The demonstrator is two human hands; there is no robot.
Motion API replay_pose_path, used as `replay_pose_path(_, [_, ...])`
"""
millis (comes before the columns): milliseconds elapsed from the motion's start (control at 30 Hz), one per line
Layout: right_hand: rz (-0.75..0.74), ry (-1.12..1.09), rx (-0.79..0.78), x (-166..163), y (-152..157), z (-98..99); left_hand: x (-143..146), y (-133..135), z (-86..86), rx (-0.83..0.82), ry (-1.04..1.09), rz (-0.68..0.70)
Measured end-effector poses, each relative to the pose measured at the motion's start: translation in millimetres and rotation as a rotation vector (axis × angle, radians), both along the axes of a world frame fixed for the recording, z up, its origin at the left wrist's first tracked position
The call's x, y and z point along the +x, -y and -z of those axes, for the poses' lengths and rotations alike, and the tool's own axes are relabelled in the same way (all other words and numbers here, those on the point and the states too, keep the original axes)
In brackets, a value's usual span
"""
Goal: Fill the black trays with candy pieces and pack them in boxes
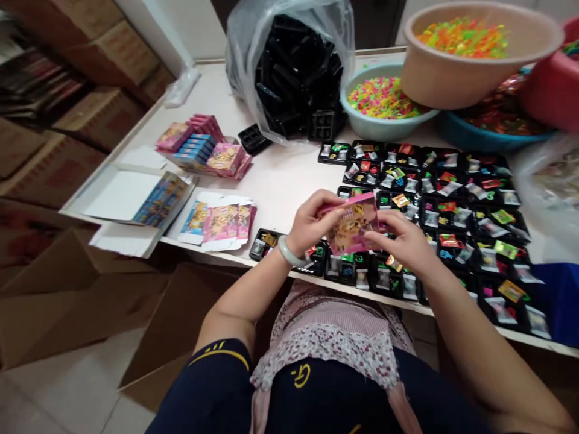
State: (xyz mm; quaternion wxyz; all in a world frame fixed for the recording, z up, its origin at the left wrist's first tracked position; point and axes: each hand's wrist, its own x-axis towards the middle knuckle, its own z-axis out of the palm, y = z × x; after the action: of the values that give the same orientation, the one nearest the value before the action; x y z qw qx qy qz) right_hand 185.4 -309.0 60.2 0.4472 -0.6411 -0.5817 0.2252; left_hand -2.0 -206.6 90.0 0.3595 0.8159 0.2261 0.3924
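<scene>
Both of my hands hold one small pink printed carton [353, 224] above the table's front edge. My left hand [308, 224], with a pale bangle on the wrist, pinches the carton's upper left end with curled fingers. My right hand [404, 241] grips its right side, fingers closed round it. Directly beneath and to the right lie rows of black plastic trays [452, 211] filled with small packets and coloured bits. A flat pile of unfolded pink and blue cartons [219, 223] rests to the left of my hands.
A clear bag of empty black trays [294, 72] stands at the back. Basins of bright beads [382, 99] and a tan bowl [470, 48] sit back right. Stacked pink and blue boxes [203, 144] and an open white box [131, 199] lie left. Brown cartons [67, 289] crowd the floor.
</scene>
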Motion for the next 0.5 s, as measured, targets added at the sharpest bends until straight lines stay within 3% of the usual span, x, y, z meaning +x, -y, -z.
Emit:
replay_pose_path(133, [-0.157, 0.074, 0.104, -24, -48, 0.7, -46, -63, -9.5, 0.169, -0.176, 0.044])
replay_pose_path(200, [-0.258, 0.14, 0.157, -37, -67, 6.8, -75, -94, -6.4, 0.265, -0.247, 0.03])
replay_pose_path(300, [-0.375, 0.241, 0.159, -49, -85, 31.1, -119, -136, 14.0, 0.291, -0.325, -0.047])
replay_pose_path(400, [-0.585, 0.428, 0.112, -59, -96, 59.5, -153, -170, 43.4, 0.263, -0.5, -0.07])
replay_pose_path(500, [-0.671, 0.605, 0.046, -73, -101, 73.2, -175, -196, 63.4, 0.252, -0.701, -0.102])
